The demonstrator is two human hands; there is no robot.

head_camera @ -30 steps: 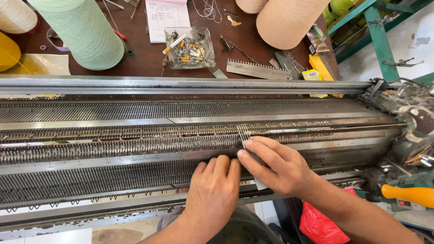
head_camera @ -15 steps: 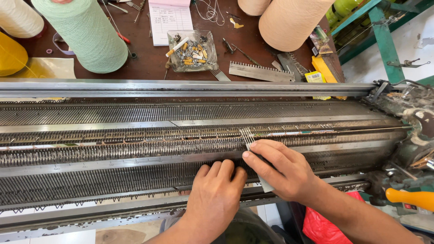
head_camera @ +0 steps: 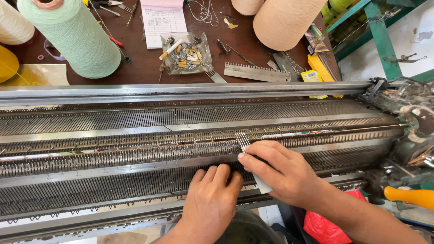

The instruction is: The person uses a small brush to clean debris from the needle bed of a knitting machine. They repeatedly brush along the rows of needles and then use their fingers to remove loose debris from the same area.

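Observation:
A long flat knitting machine (head_camera: 135, 122) with two rows of metal needles runs across the view. My right hand (head_camera: 282, 171) holds a small metal comb tool (head_camera: 245, 141), its teeth set against the needles near the middle gap. My left hand (head_camera: 212, 199) rests flat on the near needle bed, fingers together, just left of the right hand.
Behind the machine is a brown table (head_camera: 135, 63) with a green yarn cone (head_camera: 74, 36), a beige cone (head_camera: 289, 20), a glass ashtray (head_camera: 185, 52), a notepad (head_camera: 163, 20), metal combs (head_camera: 255, 72) and small tools. An orange handle (head_camera: 409, 196) sticks out at the right.
Both hands stay in nearly the same place; the comb tool in my right hand sits slightly higher against the needles. The camera has shifted a little.

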